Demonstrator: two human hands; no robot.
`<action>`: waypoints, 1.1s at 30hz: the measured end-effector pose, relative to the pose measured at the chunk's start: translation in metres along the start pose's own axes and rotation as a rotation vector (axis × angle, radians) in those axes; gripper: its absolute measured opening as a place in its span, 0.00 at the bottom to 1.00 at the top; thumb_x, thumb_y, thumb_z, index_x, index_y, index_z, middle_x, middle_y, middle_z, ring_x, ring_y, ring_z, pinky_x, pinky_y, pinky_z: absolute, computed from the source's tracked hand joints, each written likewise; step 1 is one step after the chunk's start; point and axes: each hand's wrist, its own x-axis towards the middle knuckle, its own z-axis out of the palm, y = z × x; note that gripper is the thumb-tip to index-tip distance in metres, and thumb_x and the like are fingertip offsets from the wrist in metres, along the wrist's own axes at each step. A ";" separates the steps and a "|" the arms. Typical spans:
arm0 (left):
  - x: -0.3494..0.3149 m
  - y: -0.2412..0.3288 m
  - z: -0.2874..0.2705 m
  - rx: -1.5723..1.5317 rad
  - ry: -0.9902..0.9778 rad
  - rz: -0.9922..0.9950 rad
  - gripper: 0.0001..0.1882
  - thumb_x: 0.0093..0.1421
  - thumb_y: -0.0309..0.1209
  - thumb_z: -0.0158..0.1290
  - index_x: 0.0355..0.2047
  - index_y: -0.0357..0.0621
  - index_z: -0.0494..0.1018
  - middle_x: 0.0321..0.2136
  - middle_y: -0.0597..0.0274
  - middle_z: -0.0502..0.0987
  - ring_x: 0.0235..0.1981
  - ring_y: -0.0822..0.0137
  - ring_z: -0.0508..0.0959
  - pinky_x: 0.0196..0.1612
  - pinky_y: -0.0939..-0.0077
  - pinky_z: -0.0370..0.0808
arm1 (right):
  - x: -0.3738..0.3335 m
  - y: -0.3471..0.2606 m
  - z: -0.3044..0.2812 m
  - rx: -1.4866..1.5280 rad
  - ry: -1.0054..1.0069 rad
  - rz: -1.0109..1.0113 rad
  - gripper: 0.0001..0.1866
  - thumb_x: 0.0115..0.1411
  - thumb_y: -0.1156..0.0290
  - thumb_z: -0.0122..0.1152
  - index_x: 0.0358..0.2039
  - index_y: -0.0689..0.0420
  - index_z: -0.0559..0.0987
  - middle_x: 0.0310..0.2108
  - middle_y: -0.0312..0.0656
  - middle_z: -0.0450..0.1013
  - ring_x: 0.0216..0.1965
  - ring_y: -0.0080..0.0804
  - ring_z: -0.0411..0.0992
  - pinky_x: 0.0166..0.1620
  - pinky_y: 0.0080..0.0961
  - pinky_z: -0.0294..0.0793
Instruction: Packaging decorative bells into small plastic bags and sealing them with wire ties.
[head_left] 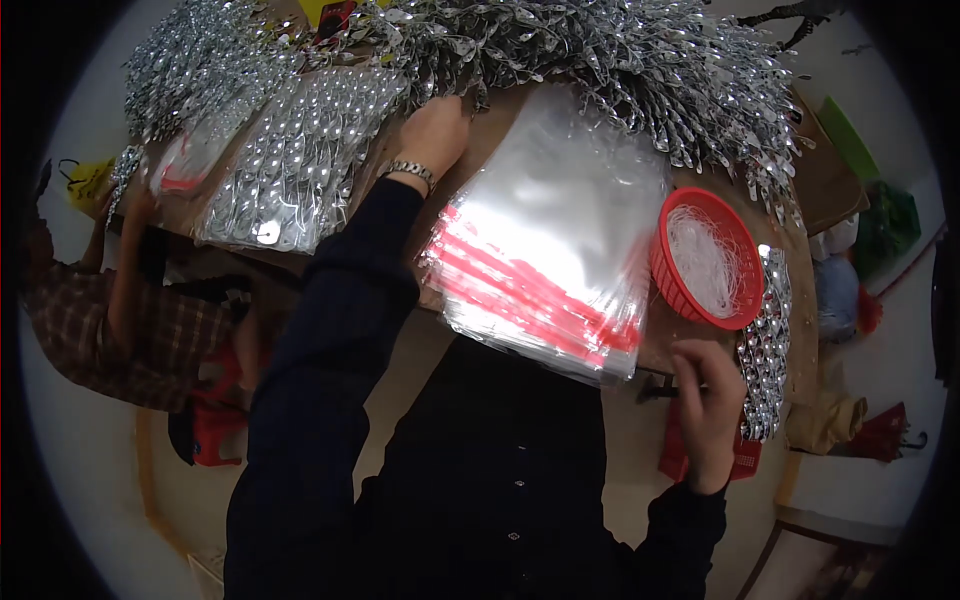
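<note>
My left hand [437, 135], with a metal watch on its wrist, reaches to the near edge of a big heap of silver twisted strips [560, 45]. Its fingers are curled in and mostly hidden, so what they grip cannot be made out. A stack of clear plastic bags [560, 200] with red bands lies just right of that arm, at the table's near edge. My right hand [708, 405] hovers below a red plastic basket [668, 265], its fingers loosely bent and apart with nothing seen between them. Clear thin strings [703, 262] fill the basket.
Bagged silver strips [295, 150] lie left of my left arm. More strips [768, 345] hang over the right table edge. A person in a checked shirt [130, 330] sits at the left, near a red stool [215, 425]. An umbrella [882, 432] is at the far right.
</note>
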 end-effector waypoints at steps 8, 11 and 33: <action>0.036 -0.013 0.025 0.067 -0.079 -0.111 0.14 0.57 0.40 0.52 0.34 0.41 0.75 0.34 0.46 0.77 0.37 0.46 0.78 0.40 0.54 0.74 | -0.018 -0.018 0.026 0.145 -0.131 0.015 0.04 0.54 0.83 0.57 0.31 0.64 0.76 0.27 0.43 0.73 0.29 0.31 0.72 0.33 0.21 0.69; 0.031 -0.002 0.035 0.108 -0.007 0.022 0.15 0.57 0.41 0.52 0.33 0.41 0.76 0.34 0.47 0.78 0.36 0.46 0.78 0.39 0.54 0.75 | -0.023 -0.017 0.031 0.170 -0.152 0.044 0.04 0.53 0.83 0.57 0.32 0.64 0.76 0.28 0.43 0.73 0.29 0.31 0.72 0.33 0.21 0.69; 0.037 0.000 0.049 0.340 0.094 0.255 0.06 0.57 0.26 0.45 0.27 0.45 0.73 0.24 0.54 0.79 0.26 0.55 0.81 0.28 0.63 0.78 | -0.025 -0.011 0.050 0.207 -0.265 0.010 0.05 0.52 0.78 0.62 0.31 0.61 0.78 0.29 0.46 0.75 0.31 0.43 0.75 0.34 0.31 0.74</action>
